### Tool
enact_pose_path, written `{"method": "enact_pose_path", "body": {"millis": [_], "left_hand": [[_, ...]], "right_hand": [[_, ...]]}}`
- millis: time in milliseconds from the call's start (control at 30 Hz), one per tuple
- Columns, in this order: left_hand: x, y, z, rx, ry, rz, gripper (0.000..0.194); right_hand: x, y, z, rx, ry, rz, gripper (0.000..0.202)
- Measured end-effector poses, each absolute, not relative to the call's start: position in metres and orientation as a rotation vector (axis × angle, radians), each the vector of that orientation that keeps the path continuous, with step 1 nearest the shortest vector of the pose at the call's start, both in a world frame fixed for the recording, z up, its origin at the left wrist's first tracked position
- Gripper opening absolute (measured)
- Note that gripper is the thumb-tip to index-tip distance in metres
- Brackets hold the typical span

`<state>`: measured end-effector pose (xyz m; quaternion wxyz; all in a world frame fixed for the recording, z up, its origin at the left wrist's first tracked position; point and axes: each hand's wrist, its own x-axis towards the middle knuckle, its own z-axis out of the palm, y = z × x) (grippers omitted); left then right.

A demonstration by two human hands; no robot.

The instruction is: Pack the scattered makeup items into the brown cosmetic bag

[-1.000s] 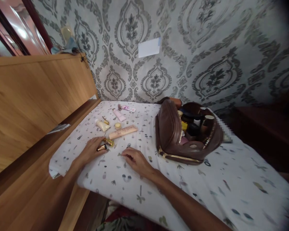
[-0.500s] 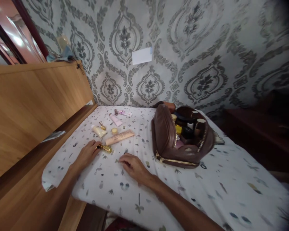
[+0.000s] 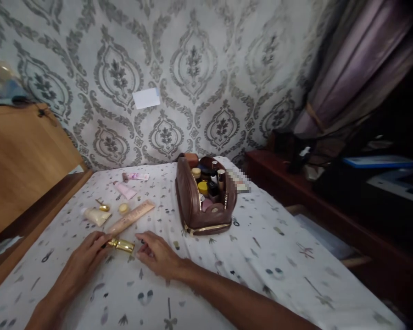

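Observation:
My left hand [image 3: 91, 250] is closed on the dark end of a small gold tube [image 3: 124, 245] at the lower left. Just right of that tube, my right hand [image 3: 158, 254] rests with curled fingers apart, holding nothing. Beyond them lie a long peach tube [image 3: 132, 217], a cream tube [image 3: 97, 216], a small round yellow jar [image 3: 124, 208], a small gold item [image 3: 104, 207], a pink tube [image 3: 125, 190] and a white-and-pink tube [image 3: 138, 176]. An open brown bag [image 3: 189, 201] full of cosmetics stands near the middle.
A patterned white cloth [image 3: 261, 261] covers the surface. Behind it rises a wallpapered wall with a white card [image 3: 146, 98]. A wooden panel [image 3: 24, 151] borders the left. At the right are a dark red ledge [image 3: 271, 174] and a purple curtain [image 3: 351, 68].
The view has swung right, showing the curtain and ledge. My left hand still holds the gold tube, and my right hand is closer to its free end.

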<state>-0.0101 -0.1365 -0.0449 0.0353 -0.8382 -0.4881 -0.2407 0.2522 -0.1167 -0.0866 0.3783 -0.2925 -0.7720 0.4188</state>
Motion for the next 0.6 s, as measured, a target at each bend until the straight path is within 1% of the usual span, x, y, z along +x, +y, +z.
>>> {"method": "enact_pose_path", "body": {"millis": [67, 167, 267, 333, 500, 533, 600], "left_hand": [[0.0, -0.135, -0.045, -2.588, -1.368, -0.784, 0.022], [0.013, -0.133, -0.045, -2.651, -1.217, -0.737, 0.02], [0.018, -0.129, -0.048, -2.631, -1.231, -0.708, 0.024], [0.012, -0.124, -0.052, -2.507, -1.375, -0.783, 0.029], [-0.038, -0.095, -0.064, -2.119, -1.951, -0.968, 0.047], [-0.049, -0.086, -0.067, -2.129, -2.031, -1.005, 0.05], [-0.062, -0.071, -0.07, -2.186, -2.17, -0.988, 0.05]], "right_hand": [[0.253, -0.117, -0.084, -0.758, -1.967, 1.089, 0.04], [0.254, -0.116, -0.078, -0.762, -1.963, 1.12, 0.021], [0.255, -0.115, -0.076, -0.805, -1.909, 1.184, 0.012], [0.256, -0.115, -0.076, -0.826, -1.859, 1.222, 0.011], [0.259, -0.114, -0.077, -0.85, -1.785, 1.276, 0.013], [0.26, -0.114, -0.076, -0.85, -1.768, 1.3, 0.014], [0.262, -0.114, -0.074, -0.842, -1.719, 1.358, 0.015]]}}
